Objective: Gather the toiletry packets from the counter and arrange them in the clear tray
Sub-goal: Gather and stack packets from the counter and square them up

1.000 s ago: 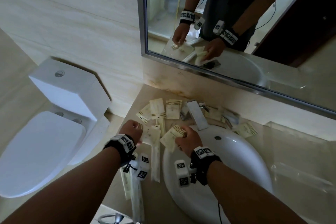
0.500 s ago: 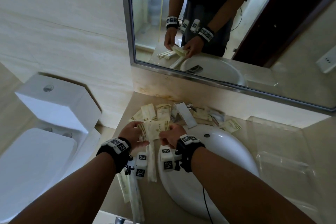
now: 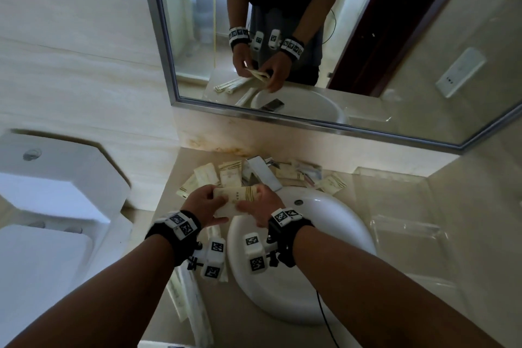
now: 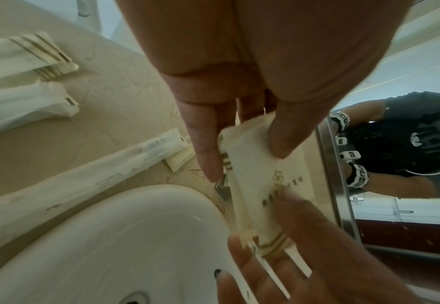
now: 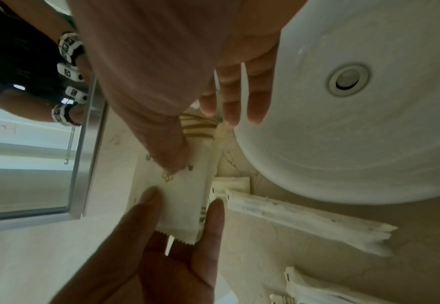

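Cream packets (image 3: 236, 198), apparently several stacked, were held between both hands above the desk (image 3: 166, 186), the left hand (image 3: 204, 203) pinching one end, the right hand (image 3: 261, 203) pinching the other. Gathering was under way; next, carrying them right to the clear tray (image 3: 406, 230).

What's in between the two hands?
A cream packet, gripped at one end by the left hand and at the other by the right hand, in the head view.
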